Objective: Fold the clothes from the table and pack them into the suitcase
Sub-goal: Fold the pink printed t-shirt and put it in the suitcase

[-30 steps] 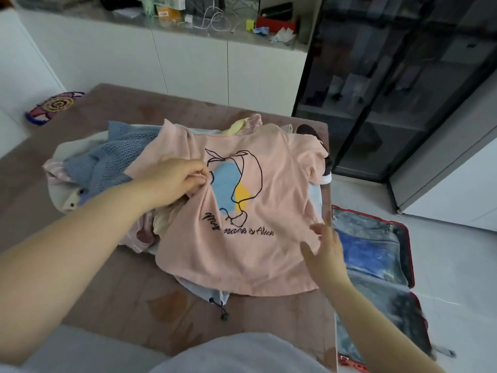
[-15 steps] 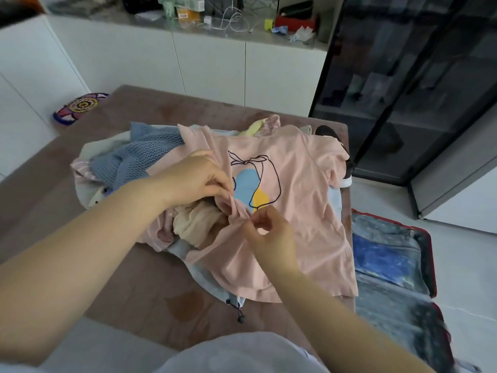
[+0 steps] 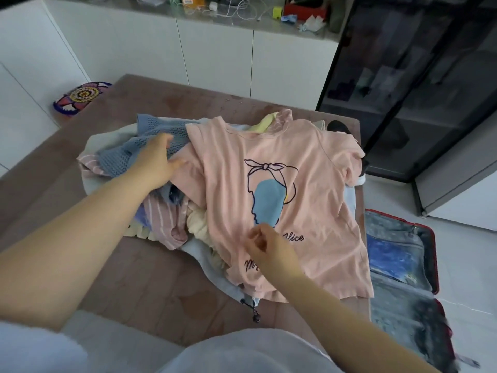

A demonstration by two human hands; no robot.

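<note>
Clothes lay heaped on the brown table [image 3: 150,292], with one pink T-shirt [image 3: 317,211] spread print-up over the top of the heap. The left hand [image 3: 157,164] was at the shirt's left sleeve, its fingers [image 3: 166,138] straight and released, stretched over the blue knit top [image 3: 123,154], while the thumb touched the pink sleeve. The right hand [image 3: 271,250] rested on the lower front of the shirt, covering part of the printed writing; its fingers [image 3: 255,234] were loosely curled against the cloth, and whether they pinched it could not be told.

Counted: two hands, one pink T-shirt, one blue knit top, one pink striped garment [image 3: 166,219], one cream garment [image 3: 197,224] and one pale blue garment [image 3: 212,273] with a dark drawstring hanging near the table's near edge. One suitcase [image 3: 433,254] lay open on the floor just to the right of the table, red along its rim.

Half a second earlier both hands had been close together at the middle of the shirt, pinching it into a bunch. Since then the left hand had moved out to the sleeve, the right hand had dropped toward the hem, and the shirt lay flatter, its printed figure fully showing.
</note>
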